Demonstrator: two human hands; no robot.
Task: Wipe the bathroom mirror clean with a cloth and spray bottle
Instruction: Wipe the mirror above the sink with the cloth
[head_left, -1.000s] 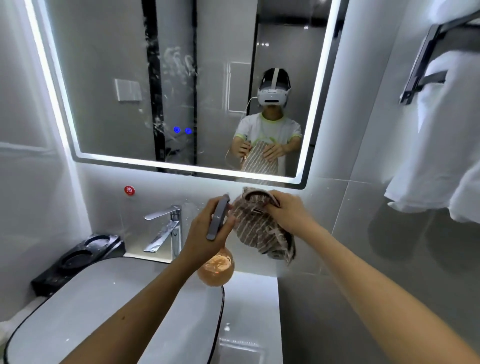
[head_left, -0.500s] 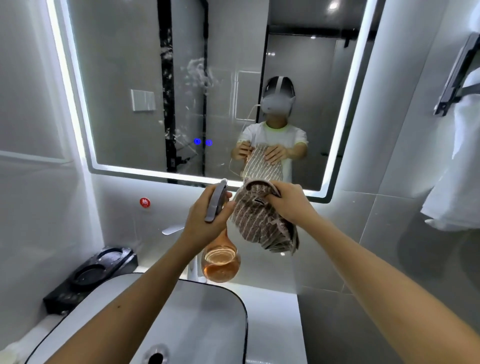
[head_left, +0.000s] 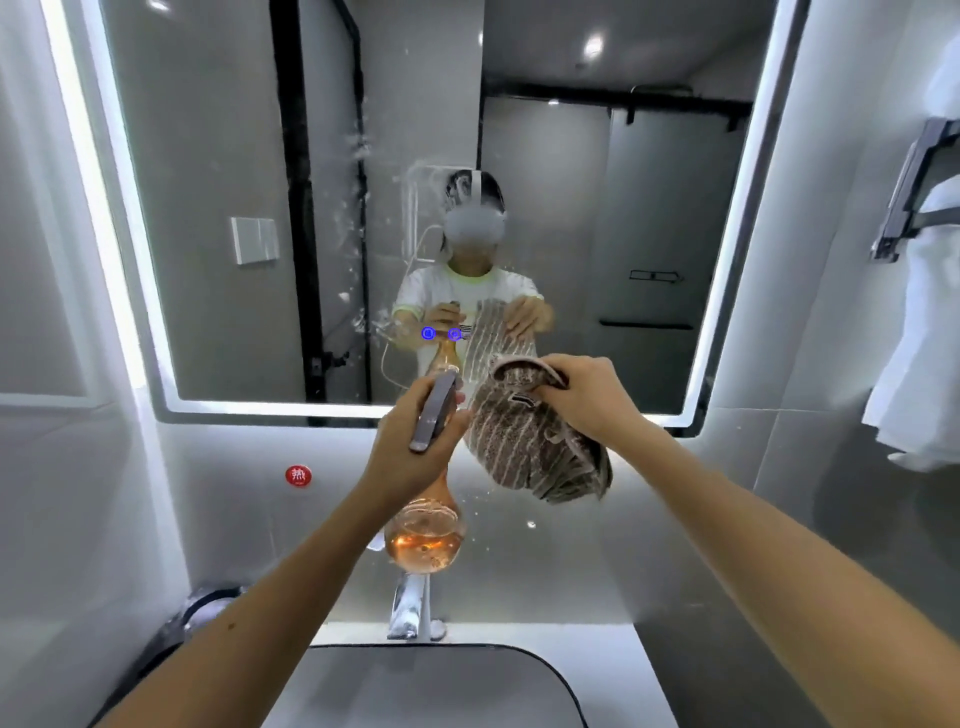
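In the middle of the frame the left hand (head_left: 410, 452) grips the neck of the spray bottle (head_left: 427, 538), its fingers curled round the grey spray head, and the round amber belly of the bottle hangs below the fist. Just to the right, the right hand (head_left: 587, 397) pinches the top edge of the brown striped cloth (head_left: 530, 457), fingers closed on a fold of it while the rest hangs down loose. Cloth and bottle head are close together, both held in the air in front of the lower edge of the lit mirror (head_left: 649, 208), which fills the upper half of the frame. White smears (head_left: 358, 208) run down the glass left of centre. Below the hands, a chrome tap (head_left: 410, 608) stands behind the sink (head_left: 441, 686) on the white surface (head_left: 597, 654). A white towel (head_left: 924, 338) hangs at the right edge.
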